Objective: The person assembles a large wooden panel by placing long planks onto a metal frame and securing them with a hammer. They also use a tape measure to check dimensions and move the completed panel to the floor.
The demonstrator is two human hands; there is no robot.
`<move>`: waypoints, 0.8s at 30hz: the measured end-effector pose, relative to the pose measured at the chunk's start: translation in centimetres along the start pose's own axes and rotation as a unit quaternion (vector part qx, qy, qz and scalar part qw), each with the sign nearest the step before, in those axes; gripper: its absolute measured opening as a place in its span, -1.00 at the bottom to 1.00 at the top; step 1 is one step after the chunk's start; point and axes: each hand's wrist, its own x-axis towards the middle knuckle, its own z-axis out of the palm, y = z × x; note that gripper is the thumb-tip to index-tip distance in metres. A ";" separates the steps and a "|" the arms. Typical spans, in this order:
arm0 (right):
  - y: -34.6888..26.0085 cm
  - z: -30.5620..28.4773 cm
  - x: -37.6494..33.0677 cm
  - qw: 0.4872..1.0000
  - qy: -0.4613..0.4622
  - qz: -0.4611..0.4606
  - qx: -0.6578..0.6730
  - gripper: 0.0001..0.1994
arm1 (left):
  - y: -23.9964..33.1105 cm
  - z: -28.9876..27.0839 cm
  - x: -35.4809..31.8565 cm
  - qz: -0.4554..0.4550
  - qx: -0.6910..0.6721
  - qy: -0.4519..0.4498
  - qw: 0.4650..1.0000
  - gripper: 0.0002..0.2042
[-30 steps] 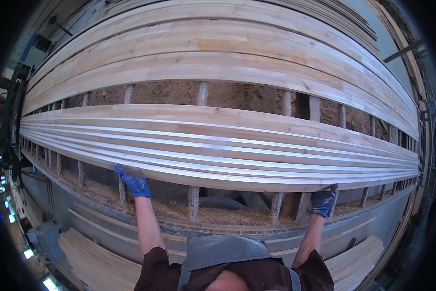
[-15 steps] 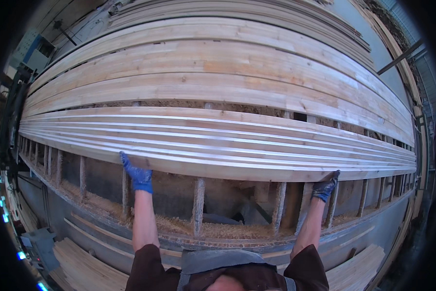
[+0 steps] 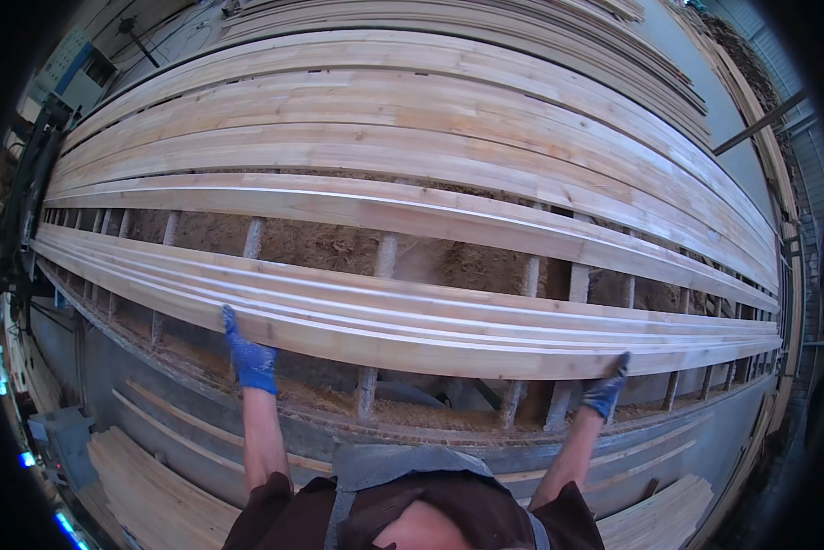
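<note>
A bundle of long, pale wooden boards [image 3: 403, 312] lies side by side across the slatted rack, bright white lines running between them. My left hand [image 3: 252, 356], in a blue glove, grips the front board's near edge left of the middle; its fingers are partly hidden under the wood. Farther right, my right hand [image 3: 604, 392] holds the same edge in a darker, stained blue glove. Beyond a gap, a separate long board [image 3: 375, 213] rests near the wide rows of flat boards [image 3: 366, 115].
Upright-looking rack bars [image 3: 387, 255] show in the gap, with sawdust [image 3: 320, 246] below. Dark machinery [image 3: 25, 202] stands at the left end. More stacked boards [image 3: 160, 490] lie at the lower left, and a long pile [image 3: 485, 46] lies at the far side.
Both hands have drawn the near bundle toward me. A wide gap has opened behind it, leaving a board beside the far rows.
</note>
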 end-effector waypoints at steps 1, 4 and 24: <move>0.9 0.0 -0.5 1.000 -0.012 0.011 0.026 -0.31 | -0.9 -4.1 0.3 0.032 0.008 -0.003 0.999 -0.35; 0.0 -2.4 -4.8 0.997 -0.014 0.027 0.072 -0.32 | -0.6 -5.4 -3.3 0.102 0.165 0.000 0.981 -0.36; 7.5 35.7 -12.3 0.376 -0.396 -0.507 -0.667 -0.19 | 0.9 -5.2 -8.7 -0.066 0.094 0.114 0.987 -0.29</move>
